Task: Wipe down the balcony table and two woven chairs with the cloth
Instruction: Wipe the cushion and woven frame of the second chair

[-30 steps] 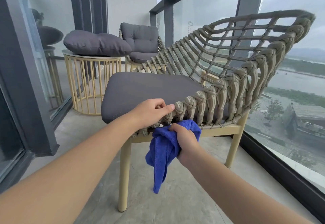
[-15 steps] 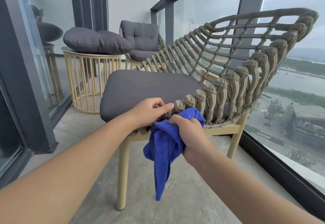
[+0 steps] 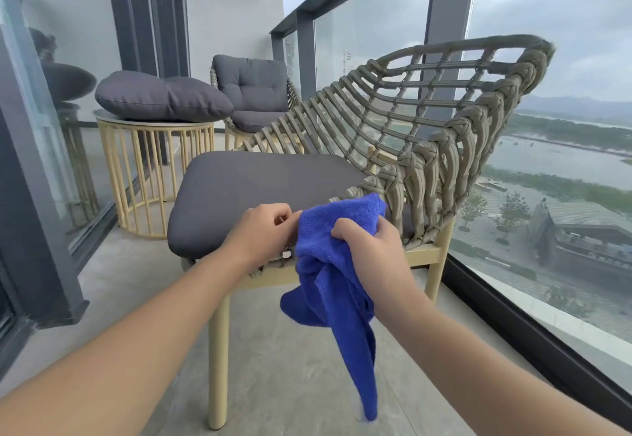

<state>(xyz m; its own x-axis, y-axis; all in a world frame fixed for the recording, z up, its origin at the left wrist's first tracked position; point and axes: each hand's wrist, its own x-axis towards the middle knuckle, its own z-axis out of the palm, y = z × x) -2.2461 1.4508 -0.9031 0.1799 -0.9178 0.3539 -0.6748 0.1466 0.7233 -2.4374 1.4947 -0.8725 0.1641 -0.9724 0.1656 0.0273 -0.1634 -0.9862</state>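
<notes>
Two hands work at the near chair's (image 3: 393,148) woven edge. Right hand (image 3: 371,251) has its grip closed around the cloth (image 3: 328,264), bunched at the top; the cloth's long axis runs down from the hand, its tail hanging toward the floor (image 3: 102,281) at 6 o'clock. Left hand (image 3: 263,230) has fingers curled, pinching at the weave just beside the cloth; whether it also catches the cloth edge cannot be told.

Key relation: the unwiped woven side rises from the right hand toward 1 o'clock, its rim running up and away to the chair's back. The cloth's upper fold touches the weave at its lowest braids. Right hand is the nearer for that stroke, in my judgement.

Far chair (image 3: 253,93) stands at 11 o'clock, the table (image 3: 154,162) at 10 o'clock with a cushion (image 3: 160,97) on top.

Compared with a second ago, the cloth has risen from under the seat rail to the braided edge, and the right hand has lifted with it. Left hand is unchanged in place.
</notes>
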